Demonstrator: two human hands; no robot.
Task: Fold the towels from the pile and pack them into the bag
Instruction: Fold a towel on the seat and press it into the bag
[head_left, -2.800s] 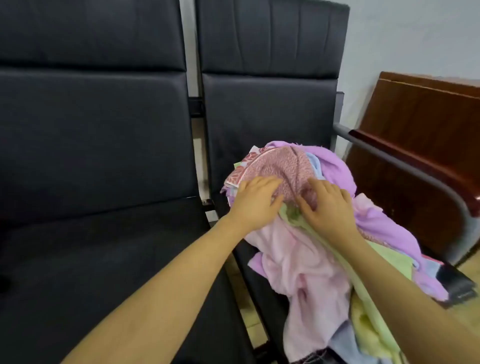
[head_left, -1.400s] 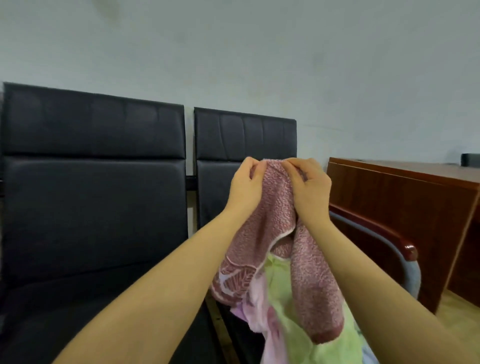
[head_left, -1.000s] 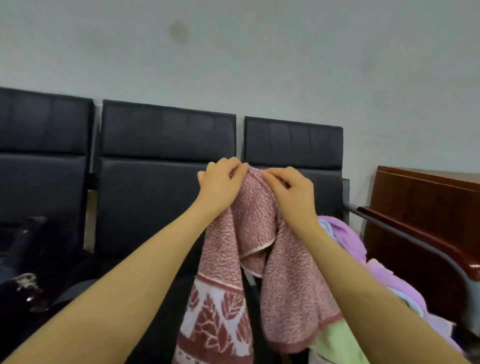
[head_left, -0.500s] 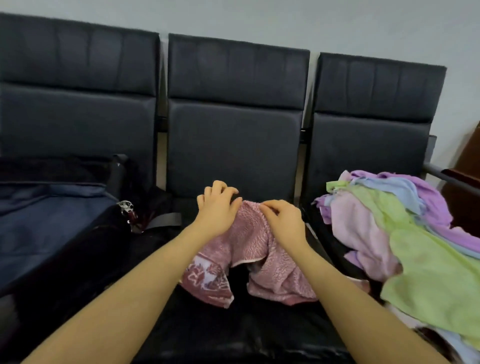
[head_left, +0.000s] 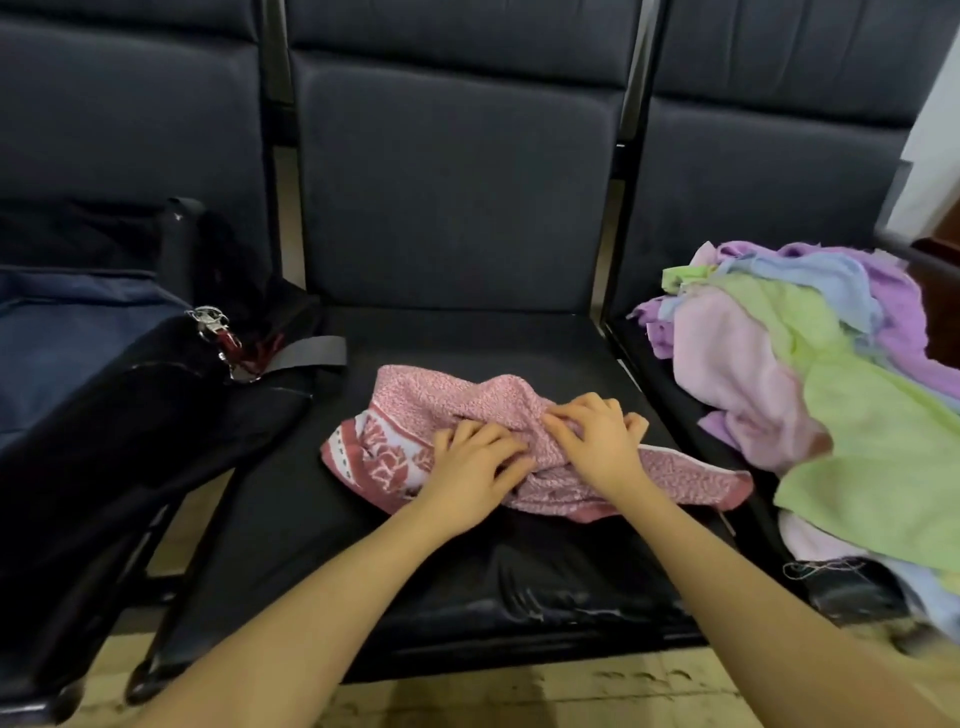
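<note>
The head view shows three black padded seats in a row. On the middle seat (head_left: 467, 561) lies one pink towel (head_left: 415, 405), crumpled, with a patterned white-and-red border at its left end and a plain hem trailing off to the right. Two hands are on it, side by side and nearly touching. The left hand (head_left: 475, 467) lies on the towel's near middle with its fingers bent into the cloth; whether they pinch a fold or only press down cannot be told. The right hand (head_left: 597, 439) sits just to the right with fingertips curled into a bunched ridge of the same towel, and its grip cannot be judged either. The towel's right end reaches close to the seat's right edge, while bare seat shows in front of it, behind it up to the backrest, and to its left. On the right seat (head_left: 639, 364) sits one pile of towels (head_left: 810, 395), in pink, green, purple and pale blue, too tangled to count, some hanging over the front edge. On the left seat stands one dark bag (head_left: 104, 374) with a blue panel, a metal clip and a grey strap that lies over onto the middle seat.
</note>
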